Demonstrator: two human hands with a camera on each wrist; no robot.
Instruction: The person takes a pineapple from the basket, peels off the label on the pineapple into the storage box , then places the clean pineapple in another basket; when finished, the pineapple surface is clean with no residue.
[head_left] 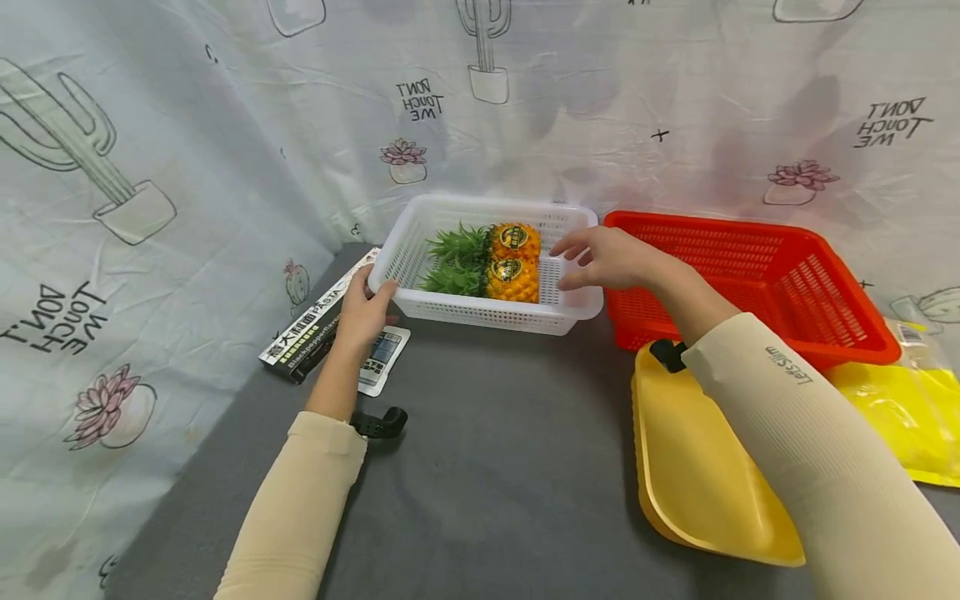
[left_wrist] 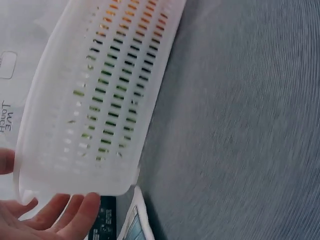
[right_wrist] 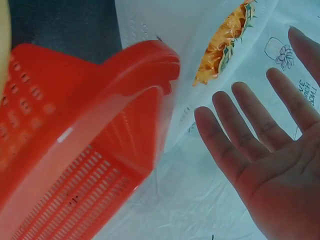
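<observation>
A white perforated plastic basket (head_left: 480, 310) stands near the back wall. Two toy pineapples lie inside on their sides, a nearer one (head_left: 517, 285) and a farther one (head_left: 528, 242), green leaves pointing left. My left hand (head_left: 360, 317) grips the basket's left end, thumb at the rim and fingers under it. In the left wrist view the fingertips press against the basket's end wall (left_wrist: 65, 175). Over the basket's right end hovers my right hand (head_left: 611, 257), holding nothing. Its fingers are spread and fairly straight in the right wrist view.
A red basket (head_left: 757, 250) stands right of the white one. In front of it lies a yellow basket (head_left: 705, 467), partly under my right sleeve. A yellow bag (head_left: 915, 408) lies far right. Beside my left hand are a pasta box (head_left: 300, 337) and a white packet (head_left: 382, 358).
</observation>
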